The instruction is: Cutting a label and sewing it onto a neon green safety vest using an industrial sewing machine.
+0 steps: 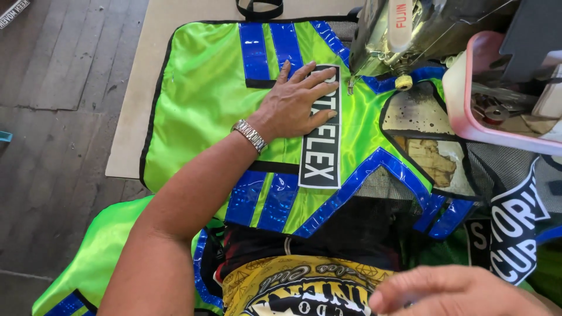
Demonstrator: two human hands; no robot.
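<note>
A: Where does the left hand (295,105) lie?

B: It rests flat, palm down, on the neon green safety vest (205,88), which is spread over the sewing table (140,88). The fingers are stretched out and slightly apart, gripping nothing; their tips reach onto the black label patch (321,140) with white letters that runs down the middle of the vest. A metal wristwatch (250,136) sits on that wrist.

A: And the vest itself?

B: It lies open, with glossy blue reflective strips (266,50) running in pairs above and below the hand, and a blue band (374,167) angling in a V along its lower right edge. Black binding trims its outline. Its upper right part lies under the sewing machine (404,29), just beside the yellow knob (403,82).

A: What of the right hand (456,292)?

B: It is low in the frame at the bottom right, blurred and partly cut off. Its fingers seem bent together, but whether they hold anything cannot be told.

A: Anything else around?

B: A pink tray (468,111) of small metal parts stands to the right of the machine. More green fabric (93,257) hangs off the table's near edge at the left, above the wooden floor (52,146). Black mesh (497,169) and another lettered patch (515,234) lie at the right.
</note>
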